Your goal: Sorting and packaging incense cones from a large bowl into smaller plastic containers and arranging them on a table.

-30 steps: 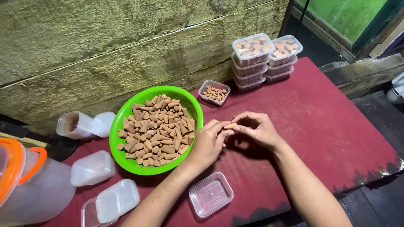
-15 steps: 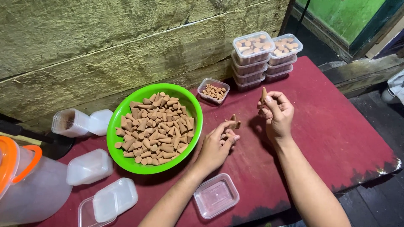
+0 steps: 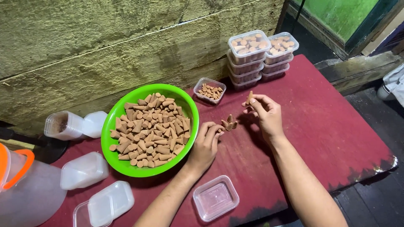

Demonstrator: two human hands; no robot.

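Cone (image 3: pixel 250 97): brown, pinched upright at the fingertips of the right hand (image 3: pixel 266 115), raised over the red counter (image 3: pixel 328 126). Three more cones (image 3: pixel 229 123): standing on the counter between the hands. Left hand (image 3: pixel 206 145): fingers curled shut at the counter, just beside those cones; whether it grips anything cannot be told. Green bowl (image 3: pixel 112 147): full of cones, touching the left wrist. Small open tub (image 3: pixel 209 90): partly filled, behind. Stacked lidded tubs (image 3: pixel 261 54): at the wall. Empty tub (image 3: pixel 215 197): near edge.
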